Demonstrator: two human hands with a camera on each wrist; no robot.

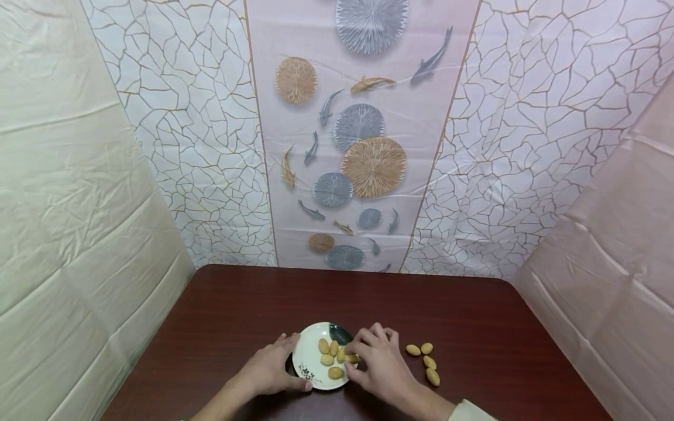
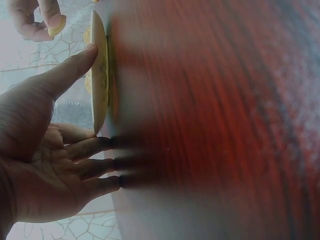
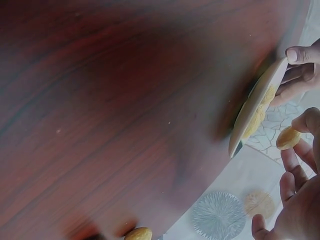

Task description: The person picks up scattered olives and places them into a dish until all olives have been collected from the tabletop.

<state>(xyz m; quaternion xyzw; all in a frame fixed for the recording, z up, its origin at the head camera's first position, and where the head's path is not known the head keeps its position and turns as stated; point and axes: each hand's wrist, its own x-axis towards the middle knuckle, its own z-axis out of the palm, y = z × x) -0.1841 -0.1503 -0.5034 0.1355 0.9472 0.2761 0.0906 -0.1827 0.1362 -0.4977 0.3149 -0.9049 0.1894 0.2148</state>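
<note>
A small round white plate (image 1: 304, 351) with a dark green patch and a painted sprig lies on the table, with several yellow-brown oval pieces (image 1: 327, 360) on it. My left hand (image 1: 270, 365) holds the plate from the left, thumb on the near rim and forefinger at the far side. Over the plate's right edge, my right hand (image 1: 381, 359) pinches one oval piece (image 3: 288, 138) between thumb and fingertips. The right wrist view shows this piece raised above the plate's rim. Part of the plate's right side is hidden behind the right hand.
Several more oval pieces (image 1: 432, 376) lie in a loose line on the dark red-brown table (image 1: 474, 316), right of my right hand. A patterned cloth (image 1: 342, 234) hangs behind the table, and pale cloths (image 1: 47, 263) stand along both sides.
</note>
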